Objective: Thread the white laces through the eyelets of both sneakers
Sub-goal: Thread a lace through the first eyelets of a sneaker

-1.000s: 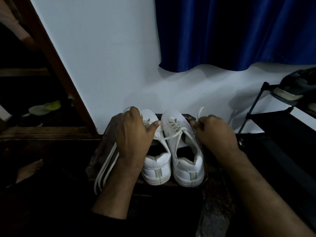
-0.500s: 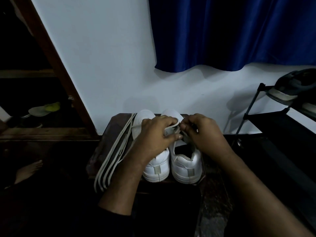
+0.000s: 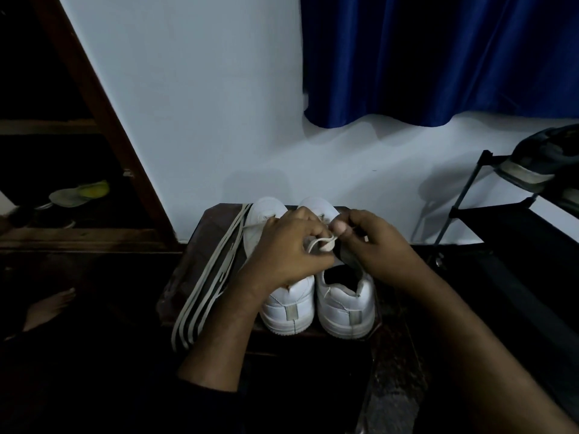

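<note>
A: Now, head view: both hands have come together over the right sneaker [image 3: 344,296], where a second ago they were spread wide, one on each shoe.

B: Right, and the left hand [image 3: 286,256] has left the left sneaker [image 3: 289,303]; its fingers are curled round a loop of the white lace [image 3: 322,242].

A: The right hand [image 3: 374,245] pinches the same lace from the other side, thumb tip up, just above the tongue. Both clamped on it, then.

B: That pull-tight looks finished; I'd judge they're lining the lace end up for the next eyelet. The eyelets themselves are hidden under the fingers.

A: The pair sits toes to the wall at the desk's [image 3: 188,277] far edge, heels toward us, touching side by side.

B: And the spare lace [image 3: 206,277] lies in long strands along the left edge, untouched, so the left sneaker's threading seems some way off.
</note>
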Demonstrator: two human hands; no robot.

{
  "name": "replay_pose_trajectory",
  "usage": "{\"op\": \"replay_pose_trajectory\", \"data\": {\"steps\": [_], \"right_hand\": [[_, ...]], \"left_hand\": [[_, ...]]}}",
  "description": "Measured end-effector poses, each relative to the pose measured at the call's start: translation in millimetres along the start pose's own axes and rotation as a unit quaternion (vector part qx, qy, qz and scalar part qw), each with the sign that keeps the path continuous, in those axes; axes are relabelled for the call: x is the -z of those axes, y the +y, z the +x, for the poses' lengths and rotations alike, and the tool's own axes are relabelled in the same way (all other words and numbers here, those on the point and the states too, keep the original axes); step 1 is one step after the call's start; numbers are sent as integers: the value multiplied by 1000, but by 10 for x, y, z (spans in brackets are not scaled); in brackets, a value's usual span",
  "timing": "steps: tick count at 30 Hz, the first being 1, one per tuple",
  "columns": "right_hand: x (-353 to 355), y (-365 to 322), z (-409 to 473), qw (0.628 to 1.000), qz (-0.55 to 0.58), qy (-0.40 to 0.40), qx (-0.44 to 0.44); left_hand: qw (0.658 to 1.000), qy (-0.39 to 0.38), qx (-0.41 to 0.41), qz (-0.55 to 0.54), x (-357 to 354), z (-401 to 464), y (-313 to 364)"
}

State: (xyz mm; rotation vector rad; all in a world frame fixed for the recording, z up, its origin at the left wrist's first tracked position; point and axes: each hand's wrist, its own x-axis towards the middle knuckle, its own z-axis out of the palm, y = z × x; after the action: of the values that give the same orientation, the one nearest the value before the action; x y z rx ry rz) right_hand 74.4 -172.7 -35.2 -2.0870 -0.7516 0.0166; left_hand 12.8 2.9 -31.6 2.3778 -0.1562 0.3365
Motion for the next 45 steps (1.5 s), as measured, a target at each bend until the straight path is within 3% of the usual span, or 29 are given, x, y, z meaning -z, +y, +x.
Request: {"op": "replay_pose_trajectory", "data": {"steps": [2, 5, 8, 11, 14, 17, 19, 21, 22, 24, 26, 27, 29, 31, 32, 37, 42, 45], "right_hand": [[47, 1, -14, 999, -25, -6, 32], [6, 20, 0, 998, -37, 54, 19], [-113, -11, 32, 977, 187, 52, -85], [-131, -100, 66, 888, 415, 74, -185], [-50, -174, 86, 801, 548, 103, -217], [10, -271, 67, 740, 647, 122, -135], [37, -310, 55, 694, 704, 114, -99], [71, -321, 42, 681, 720, 97, -91], [88, -319, 30, 708, 694, 88, -96], [110, -271, 4, 829, 544, 98, -88], [106, -193, -23, 945, 305, 118, -12], [95, -148, -27, 979, 172, 105, 29], [69, -79, -34, 996, -51, 34, 57], [74, -31, -44, 991, -118, -37, 57], [90, -15, -47, 990, -109, -60, 60], [224, 27, -55, 989, -82, -110, 49], [245, 25, -71, 998, -62, -27, -9], [289, 74, -52, 996, -78, 35, 2]], "left_hand": [[992, 21, 15, -124, 33, -14, 13], [946, 26, 74, -315, 113, -69, 62], [929, 37, 113, -351, 134, -74, 39], [912, 85, 118, -383, 149, -53, 77], [849, 177, 130, -480, 211, -25, 118], [775, 189, 135, -588, 264, -16, 93], [701, 191, 132, -674, 303, -13, 58], [651, 188, 119, -725, 338, -15, 23], [657, 187, 117, -721, 356, -23, 25], [707, 194, 120, -669, 366, -16, 14], [827, 206, 113, -510, 345, -28, -23], [893, 200, 94, -391, 315, -41, -39], [983, 132, 27, -122, 219, -73, -79], [992, 64, -2, 105, 167, -95, -78], [986, 58, -10, 153, 168, -103, -69], [986, 33, -10, 160, 222, -106, -116], [989, 47, -35, 138, 261, -115, -208], [983, 118, -84, 111, 330, -142, -183]]}}
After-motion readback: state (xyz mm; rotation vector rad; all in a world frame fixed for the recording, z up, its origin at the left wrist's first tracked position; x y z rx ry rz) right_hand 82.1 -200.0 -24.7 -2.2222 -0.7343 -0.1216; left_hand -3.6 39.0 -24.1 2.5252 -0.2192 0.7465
